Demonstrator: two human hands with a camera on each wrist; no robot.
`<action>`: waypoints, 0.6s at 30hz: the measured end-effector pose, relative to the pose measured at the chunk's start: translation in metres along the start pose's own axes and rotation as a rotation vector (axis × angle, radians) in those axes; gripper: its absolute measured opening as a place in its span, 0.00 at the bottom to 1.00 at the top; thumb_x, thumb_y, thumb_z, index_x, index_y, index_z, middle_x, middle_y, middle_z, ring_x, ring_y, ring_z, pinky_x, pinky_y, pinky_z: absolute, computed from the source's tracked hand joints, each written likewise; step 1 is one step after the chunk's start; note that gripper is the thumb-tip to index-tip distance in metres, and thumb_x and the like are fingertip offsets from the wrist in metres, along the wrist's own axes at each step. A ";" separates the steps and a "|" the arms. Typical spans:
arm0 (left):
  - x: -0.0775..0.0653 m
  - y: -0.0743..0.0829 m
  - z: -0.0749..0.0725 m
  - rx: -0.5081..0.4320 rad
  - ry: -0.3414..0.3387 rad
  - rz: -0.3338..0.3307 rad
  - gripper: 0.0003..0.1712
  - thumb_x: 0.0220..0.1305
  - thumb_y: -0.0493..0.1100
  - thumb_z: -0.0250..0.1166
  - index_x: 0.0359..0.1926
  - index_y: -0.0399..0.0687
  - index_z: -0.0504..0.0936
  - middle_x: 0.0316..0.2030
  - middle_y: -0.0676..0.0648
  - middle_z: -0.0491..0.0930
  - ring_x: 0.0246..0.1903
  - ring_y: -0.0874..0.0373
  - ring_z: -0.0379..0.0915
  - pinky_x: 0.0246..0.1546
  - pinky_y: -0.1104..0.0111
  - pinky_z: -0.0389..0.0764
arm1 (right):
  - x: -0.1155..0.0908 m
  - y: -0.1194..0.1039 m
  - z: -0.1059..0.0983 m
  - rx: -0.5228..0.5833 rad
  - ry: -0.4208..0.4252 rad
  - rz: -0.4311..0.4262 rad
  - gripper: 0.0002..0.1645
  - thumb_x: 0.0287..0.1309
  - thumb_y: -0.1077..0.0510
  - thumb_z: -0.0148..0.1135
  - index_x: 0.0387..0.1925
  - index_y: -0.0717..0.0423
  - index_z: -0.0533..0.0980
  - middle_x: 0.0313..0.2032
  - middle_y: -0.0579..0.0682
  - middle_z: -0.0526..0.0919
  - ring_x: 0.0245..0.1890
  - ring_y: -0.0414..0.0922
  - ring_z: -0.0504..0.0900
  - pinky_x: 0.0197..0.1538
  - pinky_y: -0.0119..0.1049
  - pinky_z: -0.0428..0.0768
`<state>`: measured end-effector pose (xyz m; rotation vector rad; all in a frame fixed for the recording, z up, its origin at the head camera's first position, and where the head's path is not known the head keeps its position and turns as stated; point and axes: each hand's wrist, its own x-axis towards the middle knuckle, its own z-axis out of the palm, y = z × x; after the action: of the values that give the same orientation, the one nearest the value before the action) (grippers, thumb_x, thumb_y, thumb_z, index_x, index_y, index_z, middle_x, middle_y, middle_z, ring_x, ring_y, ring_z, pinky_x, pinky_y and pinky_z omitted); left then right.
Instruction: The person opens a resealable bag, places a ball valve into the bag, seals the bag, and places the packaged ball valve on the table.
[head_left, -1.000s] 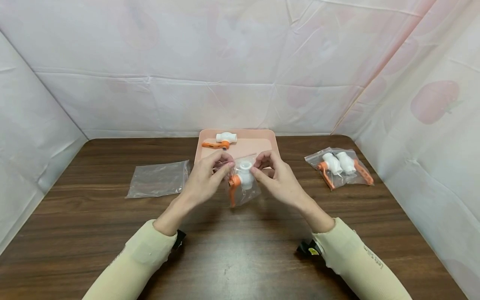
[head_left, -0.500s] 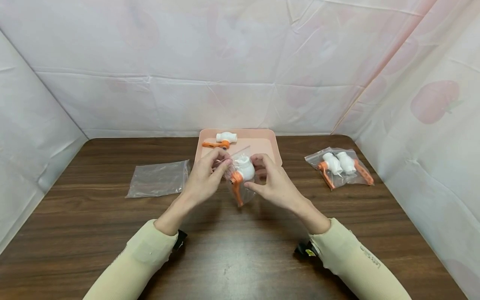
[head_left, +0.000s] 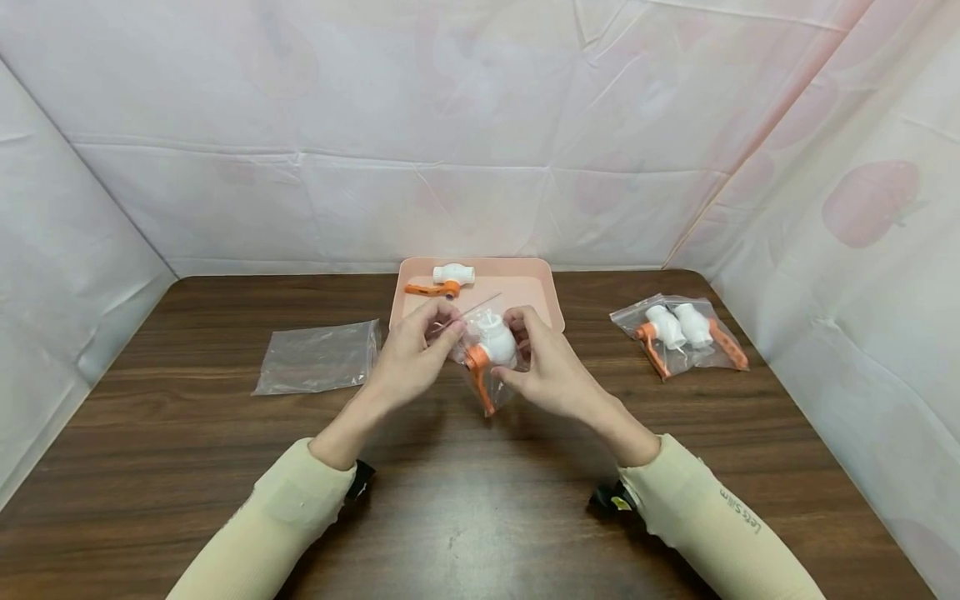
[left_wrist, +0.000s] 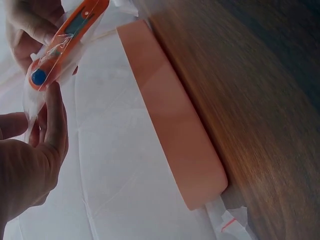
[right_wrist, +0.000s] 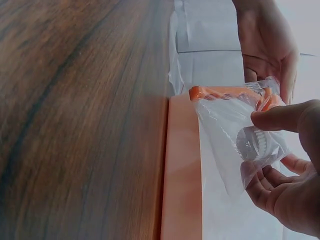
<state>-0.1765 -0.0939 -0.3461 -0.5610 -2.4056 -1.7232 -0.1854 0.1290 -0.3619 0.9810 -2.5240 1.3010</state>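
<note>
A white ball valve (head_left: 497, 340) with an orange lever handle (head_left: 482, 392) is inside a clear plastic bag (right_wrist: 220, 140), held up in front of the tray. My left hand (head_left: 415, 346) pinches the bag's upper left edge between thumb and fingers. On the other side, my right hand (head_left: 551, 367) grips the valve's white body through the plastic, thumb nearer me and fingers behind. From the left wrist, the orange handle (left_wrist: 75, 32) shows a blue cap at its pivot. Whether the bag's mouth is sealed cannot be told.
Behind the hands lies a shallow pink tray (head_left: 517, 287) bearing another white ball valve (head_left: 454, 274) with an orange handle. A flat clear bag (head_left: 318, 358) lies left on the wooden table (head_left: 480, 517). At right rests a bag (head_left: 678, 337) with two valves. White curtains enclose the table.
My right hand has shifted from pinching the bag's top right to gripping the valve's body through the plastic. The valve has tilted, its handle swinging slightly right. My left hand stays nearly in place.
</note>
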 end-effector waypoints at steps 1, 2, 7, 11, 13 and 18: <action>0.000 0.000 0.000 -0.008 -0.006 -0.005 0.04 0.74 0.34 0.62 0.47 0.39 0.79 0.39 0.44 0.81 0.32 0.55 0.80 0.33 0.63 0.83 | 0.000 0.000 0.000 0.003 0.001 0.000 0.36 0.50 0.72 0.76 0.57 0.63 0.66 0.49 0.57 0.79 0.42 0.49 0.81 0.45 0.41 0.83; 0.000 0.000 0.000 -0.017 -0.015 -0.008 0.05 0.74 0.34 0.62 0.48 0.40 0.79 0.39 0.43 0.81 0.32 0.54 0.80 0.33 0.64 0.83 | 0.000 0.000 -0.001 0.006 0.001 0.003 0.35 0.50 0.71 0.76 0.57 0.63 0.66 0.49 0.56 0.79 0.42 0.49 0.81 0.45 0.41 0.83; 0.001 0.002 0.000 -0.045 -0.075 -0.029 0.08 0.74 0.38 0.64 0.50 0.41 0.81 0.38 0.44 0.83 0.33 0.51 0.83 0.31 0.61 0.85 | -0.001 0.001 -0.002 0.013 -0.016 0.006 0.33 0.49 0.71 0.74 0.55 0.61 0.68 0.48 0.54 0.80 0.43 0.46 0.81 0.46 0.42 0.82; 0.002 0.004 0.000 0.051 -0.057 0.007 0.06 0.72 0.40 0.66 0.45 0.43 0.83 0.39 0.46 0.84 0.39 0.52 0.82 0.37 0.60 0.84 | -0.001 0.002 -0.003 0.025 -0.034 -0.015 0.31 0.48 0.70 0.71 0.55 0.59 0.69 0.46 0.52 0.81 0.41 0.45 0.81 0.43 0.45 0.82; 0.003 0.004 0.001 0.089 -0.029 0.015 0.05 0.71 0.40 0.67 0.43 0.43 0.83 0.40 0.47 0.83 0.40 0.53 0.82 0.38 0.62 0.83 | -0.001 0.003 -0.003 0.026 -0.036 -0.029 0.31 0.48 0.70 0.71 0.55 0.59 0.70 0.46 0.51 0.81 0.41 0.44 0.81 0.44 0.45 0.82; 0.003 0.005 0.004 0.070 0.026 -0.011 0.03 0.70 0.38 0.67 0.38 0.43 0.82 0.36 0.46 0.84 0.34 0.54 0.83 0.31 0.65 0.82 | -0.001 0.003 -0.002 0.028 -0.034 -0.050 0.30 0.50 0.70 0.69 0.56 0.62 0.72 0.47 0.51 0.82 0.44 0.44 0.81 0.48 0.43 0.82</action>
<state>-0.1770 -0.0885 -0.3425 -0.5136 -2.4450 -1.6332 -0.1868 0.1319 -0.3631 1.0737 -2.4951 1.3194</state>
